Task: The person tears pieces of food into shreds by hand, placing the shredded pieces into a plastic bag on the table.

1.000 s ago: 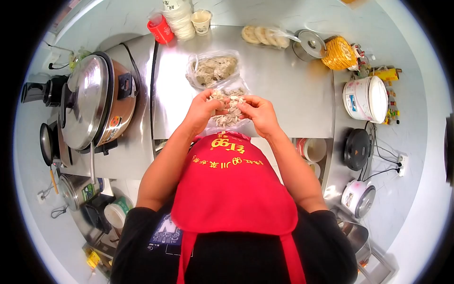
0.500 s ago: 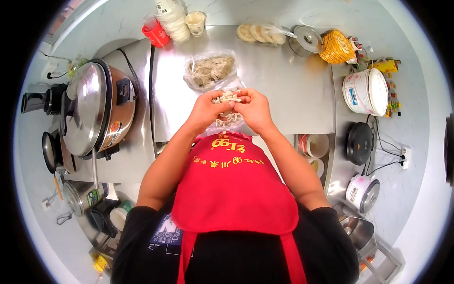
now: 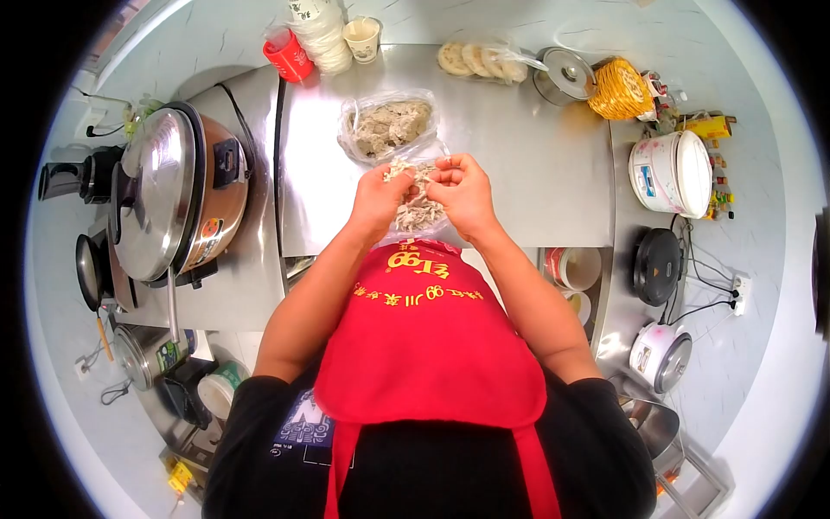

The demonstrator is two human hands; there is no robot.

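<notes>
Pale, stringy shredded food (image 3: 418, 215) lies on a clear plastic bag at the steel table's near edge, just in front of my apron. Above it, my left hand (image 3: 379, 201) is closed around a clump of the same shreds. Close on its right, my right hand (image 3: 464, 197) has its fingers curled and pinched on the shreds, with a small gap between the two hands. Beyond them sits an open clear bag (image 3: 387, 128) holding a larger greyish-beige mass of food. I cannot tell exactly what food this is.
On the steel table (image 3: 527, 164) stand a red cup (image 3: 288, 56), a paper cup (image 3: 362, 41), bagged flatbreads (image 3: 481, 62) and a lidded metal pot (image 3: 564, 76). A large cooker (image 3: 177, 195) is at left. A white rice cooker (image 3: 670, 171) and black round appliance (image 3: 657, 264) stand right.
My hands have drawn slightly apart, and more shreds show between them. The right hand's fingers have lifted a little. The bag beyond has stayed in place.
</notes>
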